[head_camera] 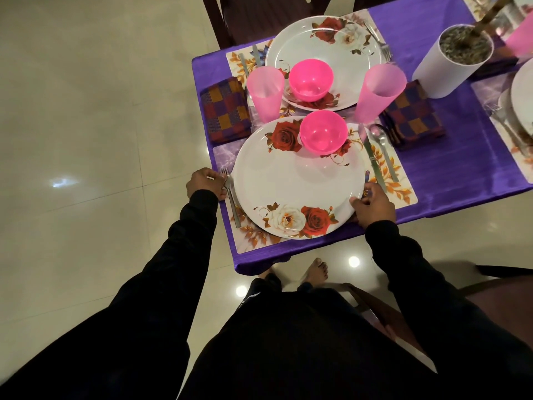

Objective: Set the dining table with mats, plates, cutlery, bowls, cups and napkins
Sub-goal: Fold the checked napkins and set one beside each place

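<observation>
A white rose-patterned plate (294,183) lies on a floral mat (399,183) at the table's near end, with a pink bowl (323,131) on its far rim. My left hand (206,184) curls its fingers at the upper part of a fork (233,206) left of the plate. My right hand (375,204) grips the plate's right rim, thumb on top. A knife (372,157) and spoon (385,151) lie right of the plate. Pink cups (265,93) (377,92) and checked napkins (225,111) (412,116) flank the setting.
A second plate (323,44) with a pink bowl (311,79) sits opposite on the purple tablecloth (461,157). A white plant pot (450,64) stands at the right. One chair (380,310) is beside my legs, another (219,13) at the far end.
</observation>
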